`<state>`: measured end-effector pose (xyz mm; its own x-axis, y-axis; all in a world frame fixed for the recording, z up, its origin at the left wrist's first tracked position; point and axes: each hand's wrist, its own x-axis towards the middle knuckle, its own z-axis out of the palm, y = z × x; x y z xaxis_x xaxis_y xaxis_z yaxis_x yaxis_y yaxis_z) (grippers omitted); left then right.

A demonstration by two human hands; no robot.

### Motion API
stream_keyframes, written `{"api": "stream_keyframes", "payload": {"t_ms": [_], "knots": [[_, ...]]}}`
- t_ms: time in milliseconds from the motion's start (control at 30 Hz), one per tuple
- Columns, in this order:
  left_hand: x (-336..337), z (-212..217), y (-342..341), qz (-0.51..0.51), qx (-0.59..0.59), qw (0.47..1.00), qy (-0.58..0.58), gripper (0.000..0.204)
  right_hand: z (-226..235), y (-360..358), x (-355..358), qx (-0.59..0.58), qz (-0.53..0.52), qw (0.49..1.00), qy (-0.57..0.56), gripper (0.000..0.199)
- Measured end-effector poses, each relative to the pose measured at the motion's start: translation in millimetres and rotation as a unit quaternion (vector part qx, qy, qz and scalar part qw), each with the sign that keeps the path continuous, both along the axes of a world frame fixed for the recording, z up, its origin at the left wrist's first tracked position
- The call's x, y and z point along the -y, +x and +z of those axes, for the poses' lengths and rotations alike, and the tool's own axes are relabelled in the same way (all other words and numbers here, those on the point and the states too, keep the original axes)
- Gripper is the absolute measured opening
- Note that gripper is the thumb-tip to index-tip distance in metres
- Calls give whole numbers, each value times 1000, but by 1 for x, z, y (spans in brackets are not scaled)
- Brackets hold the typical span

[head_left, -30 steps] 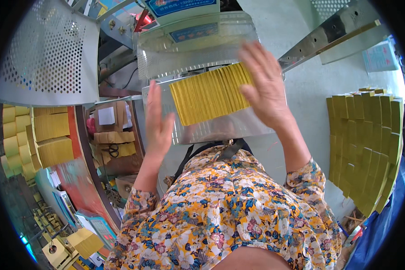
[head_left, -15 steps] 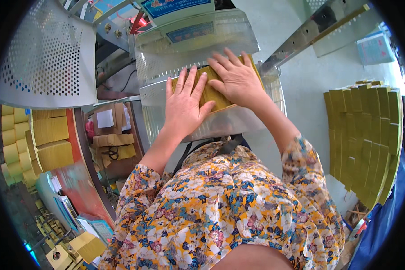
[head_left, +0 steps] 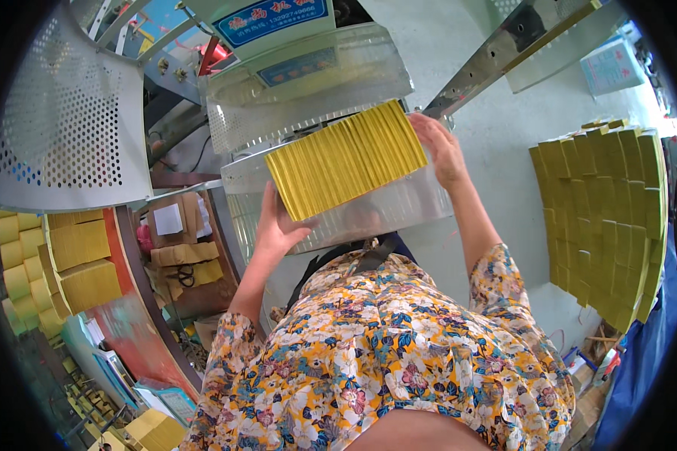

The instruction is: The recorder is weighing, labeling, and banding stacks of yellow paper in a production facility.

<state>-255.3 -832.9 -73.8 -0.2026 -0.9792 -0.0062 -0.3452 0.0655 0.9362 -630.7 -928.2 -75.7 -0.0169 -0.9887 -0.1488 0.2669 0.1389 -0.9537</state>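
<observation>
A long row of yellow paper pieces [head_left: 347, 160], packed on edge, lies slantwise over the metal tray [head_left: 368, 214] of a machine, its right end farther away. My left hand [head_left: 274, 231] is at the row's near left end, the thumb along the lower edge and the fingers partly hidden behind the end. On the far right end, my right hand [head_left: 440, 150] presses with its fingers together. The row is held between both hands; whether it touches the tray I cannot tell.
A clear guard [head_left: 308, 75] rises behind the tray. At right stands a tall stack of yellow paper bundles [head_left: 602, 218]; a slanting metal beam [head_left: 504, 56] is nearer. Left are a perforated panel [head_left: 60, 113], yellow bundles [head_left: 89, 263] and black scissors [head_left: 182, 276] on a shelf.
My hands have moved from lying spread on top of the yellow paper to its two ends, leaving the top uncovered. The whole view has shifted slightly.
</observation>
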Motion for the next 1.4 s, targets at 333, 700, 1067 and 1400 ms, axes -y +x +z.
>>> {"api": "stream_keyframes", "payload": {"t_ms": [333, 700, 1067, 1400], "knots": [[45, -11, -42, -82, 29, 995, 54, 43, -18, 39, -5, -43, -11, 996, -74, 46], [20, -67, -7, -114, 114, 935, 315, 32, -66, 28, -38, -90, -29, 995, 40, 43], [20, -38, -189, -434, 357, 813, -150, 41, -27, -138, -170, 15, -73, 977, 201, 68], [-24, 22, -537, -468, 45, 856, 213, 67, -27, -404, -335, 42, -256, 930, 260, 51]]}}
